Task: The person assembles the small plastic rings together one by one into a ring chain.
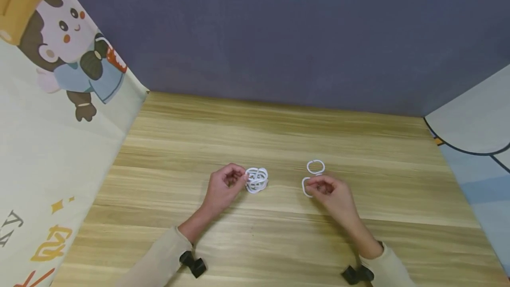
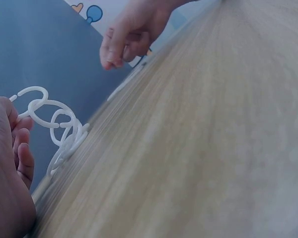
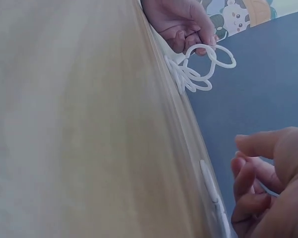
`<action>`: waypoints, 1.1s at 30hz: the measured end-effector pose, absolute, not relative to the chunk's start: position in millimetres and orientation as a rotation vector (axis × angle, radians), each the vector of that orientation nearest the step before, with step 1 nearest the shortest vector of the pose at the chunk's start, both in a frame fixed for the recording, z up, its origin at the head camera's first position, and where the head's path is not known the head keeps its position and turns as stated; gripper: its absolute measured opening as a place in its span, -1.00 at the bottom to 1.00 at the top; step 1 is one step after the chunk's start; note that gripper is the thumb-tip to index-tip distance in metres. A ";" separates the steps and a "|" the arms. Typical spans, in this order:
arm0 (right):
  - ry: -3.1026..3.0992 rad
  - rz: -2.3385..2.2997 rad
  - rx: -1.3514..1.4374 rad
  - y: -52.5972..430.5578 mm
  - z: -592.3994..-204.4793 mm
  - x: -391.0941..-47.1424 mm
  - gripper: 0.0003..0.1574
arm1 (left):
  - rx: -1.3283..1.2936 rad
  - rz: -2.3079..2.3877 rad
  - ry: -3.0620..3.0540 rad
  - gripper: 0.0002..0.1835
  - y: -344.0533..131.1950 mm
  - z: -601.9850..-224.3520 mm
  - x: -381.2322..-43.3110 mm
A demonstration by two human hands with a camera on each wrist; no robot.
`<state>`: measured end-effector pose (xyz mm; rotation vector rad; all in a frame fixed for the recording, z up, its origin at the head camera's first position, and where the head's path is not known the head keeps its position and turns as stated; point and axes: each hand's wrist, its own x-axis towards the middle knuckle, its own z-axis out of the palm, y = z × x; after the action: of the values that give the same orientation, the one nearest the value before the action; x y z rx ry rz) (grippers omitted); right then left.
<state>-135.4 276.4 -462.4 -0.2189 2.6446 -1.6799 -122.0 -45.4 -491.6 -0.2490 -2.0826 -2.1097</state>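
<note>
In the head view, the left hand (image 1: 224, 186) pinches the edge of a small bunch of white plastic C-shaped rings (image 1: 257, 182). The left wrist view shows these rings linked into a chain, the top ring (image 2: 45, 94) raised at the fingertips and the lower ones bunched on the table. To the right, the right hand (image 1: 335, 196) hovers low over a few more white rings (image 1: 303, 186), partly hiding them. Its fingers (image 3: 246, 181) are loosely bent, with a gap below the thumb and nothing visible between them. Another ring (image 1: 307, 166) lies just beyond that hand.
The wood-grain table (image 1: 255, 238) runs back to a dark blue-grey wall (image 1: 279, 39). A pale panel with a cartoon figure (image 1: 75, 56) borders the left side, and another printed panel (image 1: 474, 180) the right. Both sleeves carry black wrist straps.
</note>
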 end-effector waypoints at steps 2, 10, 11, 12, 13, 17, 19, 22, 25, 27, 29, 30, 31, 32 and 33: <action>2.696 -1.661 -0.287 276.9 -467.4 -134.0 -0.76 | -0.251 -2.113 -2.081 -0.93 -45.3 -491.8 -122.1; 2.903 -1.447 -0.398 274.9 -476.0 -131.1 -0.71 | -0.253 -2.109 -2.084 -0.93 -45.4 -491.8 -122.4; 2.937 -1.400 -0.406 274.5 -475.6 -131.0 -0.71 | -0.254 -2.107 -2.086 -0.93 -45.4 -491.8 -122.4; 2.965 -1.358 -0.415 274.1 -475.3 -131.1 -0.71 | -0.255 -2.105 -2.089 -0.94 -45.3 -491.8 -122.4; 2.993 -1.317 -0.421 273.8 -475.2 -131.1 -0.71 | -0.258 -2.102 -2.092 -0.94 -45.4 -491.8 -122.4; 3.076 -1.198 -0.480 271.9 -474.6 -131.2 -0.70 | -0.270 -2.092 -2.100 -0.93 -45.2 -491.6 -122.7; 3.093 -1.160 -0.539 270.8 -474.7 -131.3 -0.71 | -0.268 -2.091 -2.101 -0.93 -45.4 -491.3 -122.7; 3.107 -1.131 -0.645 268.7 -475.4 -132.1 -0.72 | -0.262 -2.091 -2.102 -0.94 -45.8 -490.9 -122.3; 3.106 -1.139 -0.748 268.3 -478.7 -133.5 -0.72 | -0.255 -2.090 -2.104 -0.94 -46.3 -490.5 -121.9; 3.110 -1.138 -0.805 269.6 -483.5 -134.5 -0.76 | -0.252 -2.088 -2.108 -0.94 -46.5 -490.4 -121.7; 3.107 -1.144 -0.846 272.9 -491.8 -136.6 -0.82 | -0.248 -2.088 -2.111 -0.94 -46.6 -490.4 -121.6; 3.103 -1.153 -0.855 274.5 -495.5 -137.3 -0.84 | -0.248 -2.088 -2.113 -0.94 -46.6 -490.4 -121.5; 3.098 -1.169 -0.860 275.3 -497.8 -137.6 -0.87 | -0.248 -2.090 -2.114 -0.94 -46.6 -490.5 -121.4; 3.093 -1.192 -0.853 275.9 -499.7 -138.0 -0.87 | -0.248 -2.091 -2.115 -0.94 -46.5 -490.6 -121.4; 3.084 -1.223 -0.845 275.6 -499.9 -137.8 -0.87 | -0.249 -2.093 -2.115 -0.94 -46.4 -490.5 -121.4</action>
<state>-137.8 275.6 -499.9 -0.8447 3.0843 -1.2225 -121.4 -46.4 -490.5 -0.2495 -2.1151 -2.0931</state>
